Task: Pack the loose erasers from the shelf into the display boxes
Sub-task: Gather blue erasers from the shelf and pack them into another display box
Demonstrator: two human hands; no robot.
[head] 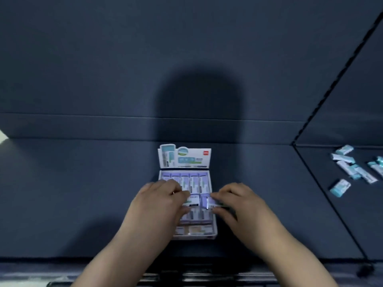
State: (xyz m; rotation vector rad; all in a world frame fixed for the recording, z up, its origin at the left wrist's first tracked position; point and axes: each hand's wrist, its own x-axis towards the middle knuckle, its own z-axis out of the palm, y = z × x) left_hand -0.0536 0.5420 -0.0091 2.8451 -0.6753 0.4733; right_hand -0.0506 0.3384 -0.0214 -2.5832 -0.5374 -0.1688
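An eraser, pinched in the right grip, should be seated flat in the box; whether anything is held in the left grip cannot be told.

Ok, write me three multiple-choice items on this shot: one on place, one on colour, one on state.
1. Where do the loose erasers lie relative to the display box?
A. To its left
B. To its right
C. On top of it

2. What colour are the sleeves of the boxed erasers?
A. Purple
B. Red
C. Yellow

3. What is the right hand doing?
A. Lying flat, away from the box
B. Pinching an eraser
C. Holding a pen

Answers:
1. B, they are scattered off to its right.
2. A, the rows show purple.
3. B, its fingertips close on a purple eraser over the box.
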